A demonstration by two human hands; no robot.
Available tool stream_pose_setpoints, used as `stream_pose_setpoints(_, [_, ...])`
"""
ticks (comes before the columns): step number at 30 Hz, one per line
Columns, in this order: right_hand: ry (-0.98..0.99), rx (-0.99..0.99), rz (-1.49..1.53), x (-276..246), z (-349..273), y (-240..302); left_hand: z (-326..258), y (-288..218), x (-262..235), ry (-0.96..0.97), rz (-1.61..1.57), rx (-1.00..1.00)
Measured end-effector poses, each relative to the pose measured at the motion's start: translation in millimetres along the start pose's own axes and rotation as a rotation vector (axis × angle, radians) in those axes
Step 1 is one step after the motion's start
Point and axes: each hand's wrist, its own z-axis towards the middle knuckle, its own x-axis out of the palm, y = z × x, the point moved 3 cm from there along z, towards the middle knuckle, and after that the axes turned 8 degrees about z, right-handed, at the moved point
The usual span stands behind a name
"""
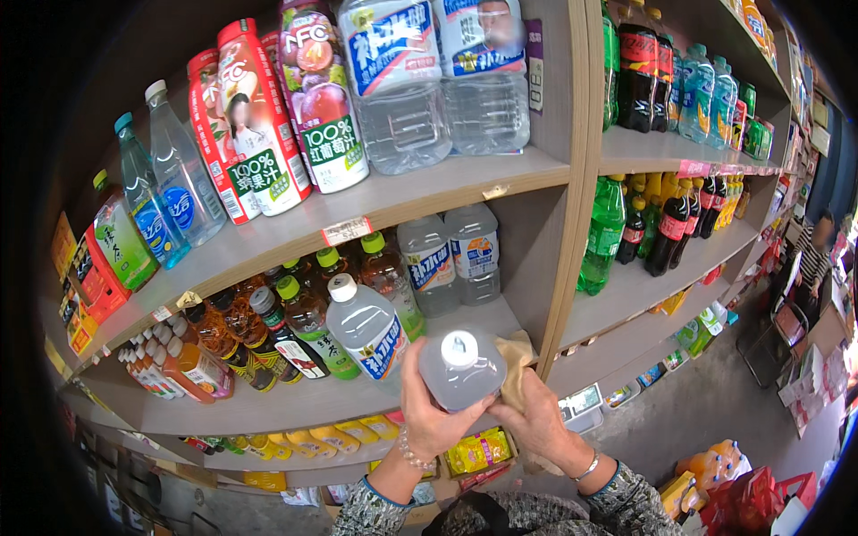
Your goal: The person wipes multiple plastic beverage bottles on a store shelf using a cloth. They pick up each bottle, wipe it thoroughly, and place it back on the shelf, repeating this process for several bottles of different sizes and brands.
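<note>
Both forearms rise from below; the left hand (431,406) is cupped with fingers curled, the right hand (537,413) closed, knuckles upward

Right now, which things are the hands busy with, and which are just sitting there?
Busy with:
- clear water bottle, white cap, gripped by the left hand
- tan cloth, held by the right hand against the bottle

Just sitting there:
- matching water bottle on the shelf
- brown tea bottles
- green soda bottle
- juice cartons
</note>
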Motion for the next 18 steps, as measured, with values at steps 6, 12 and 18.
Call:
stream_pose_setpoints(6, [0.075,-0.009,-0.047,10,-11,4,-19,-15,-21,0.05,0.117,-0.065])
stream_pose_setpoints(12, [0.051,-0.031,0.047,4,-27,-7,-54,-22,-98,-0.028,0.051,-0.492])
stream_pose_setpoints(18, [0.096,0.119,0.107,4,-49,-28,-38,15,-170,-0.326,0.248,-0.479])
